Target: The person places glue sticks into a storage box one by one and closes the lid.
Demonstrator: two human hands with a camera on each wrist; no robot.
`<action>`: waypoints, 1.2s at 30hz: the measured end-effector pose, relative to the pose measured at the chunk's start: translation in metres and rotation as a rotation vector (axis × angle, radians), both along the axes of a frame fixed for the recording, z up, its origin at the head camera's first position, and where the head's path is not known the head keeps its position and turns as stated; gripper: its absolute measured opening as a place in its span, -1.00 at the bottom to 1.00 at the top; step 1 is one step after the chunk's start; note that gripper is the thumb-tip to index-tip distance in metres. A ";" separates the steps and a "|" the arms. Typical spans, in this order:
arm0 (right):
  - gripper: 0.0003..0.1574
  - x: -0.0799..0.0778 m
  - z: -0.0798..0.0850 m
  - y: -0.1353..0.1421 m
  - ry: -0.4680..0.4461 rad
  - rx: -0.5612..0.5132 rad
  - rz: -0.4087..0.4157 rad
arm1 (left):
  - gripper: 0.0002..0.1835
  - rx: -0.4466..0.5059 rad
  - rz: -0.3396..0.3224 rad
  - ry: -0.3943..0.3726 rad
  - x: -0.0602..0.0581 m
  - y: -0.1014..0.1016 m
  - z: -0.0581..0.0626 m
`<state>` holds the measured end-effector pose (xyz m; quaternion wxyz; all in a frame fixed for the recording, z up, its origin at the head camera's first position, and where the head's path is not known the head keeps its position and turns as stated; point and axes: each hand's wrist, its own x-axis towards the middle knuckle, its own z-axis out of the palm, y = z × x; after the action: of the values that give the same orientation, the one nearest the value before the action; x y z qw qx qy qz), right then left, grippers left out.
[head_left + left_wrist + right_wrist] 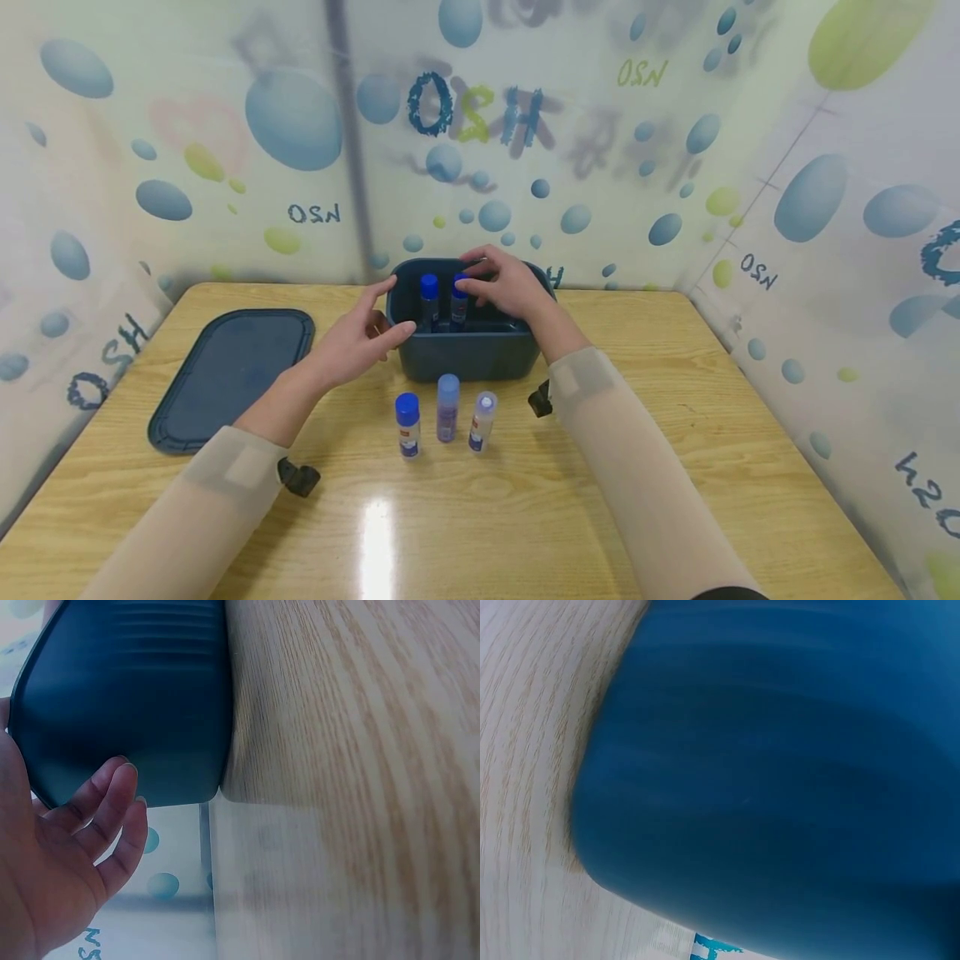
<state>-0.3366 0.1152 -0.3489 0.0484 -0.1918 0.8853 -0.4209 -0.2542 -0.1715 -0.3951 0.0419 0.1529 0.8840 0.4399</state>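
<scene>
A dark blue plastic bin [470, 357] stands at the back of the table. My left hand [348, 343] holds its left end, thumb over the front rim; in the left wrist view, fingers [120, 787] lie against its outer wall. Two blue-capped glue sticks stand upright inside: a left one [429, 298] and a right one [458, 310]. Over the bin, my right hand [510, 287] pinches the right one by its cap, its far fingers partly hidden. In front stand a blue-capped white glue stick [408, 427], a purple translucent one [447, 408] and a pale-capped one [482, 423].
A dark blue lid [232, 375] lies flat on the left of the wooden table [660, 417]. Printed sheets [615, 167] with blue and green spots enclose the back and sides. The bin's wall [765, 787] fills most of the right wrist view.
</scene>
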 end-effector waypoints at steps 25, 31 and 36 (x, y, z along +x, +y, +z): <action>-0.62 0.025 0.015 0.012 0.359 -0.387 -0.062 | -0.03 0.031 -0.011 0.018 0.000 0.000 -0.003; -0.64 0.056 0.016 0.030 0.334 -0.370 -0.014 | -0.03 0.007 -0.009 0.031 0.001 -0.001 -0.002; -0.66 0.080 0.012 0.049 0.283 -0.334 0.010 | -0.03 -0.026 -0.013 0.049 0.001 -0.002 -0.001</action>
<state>-0.2561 0.1638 -0.3374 -0.1065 -0.2588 0.8003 -0.5302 -0.2537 -0.1739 -0.3960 0.0250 0.1686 0.8893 0.4243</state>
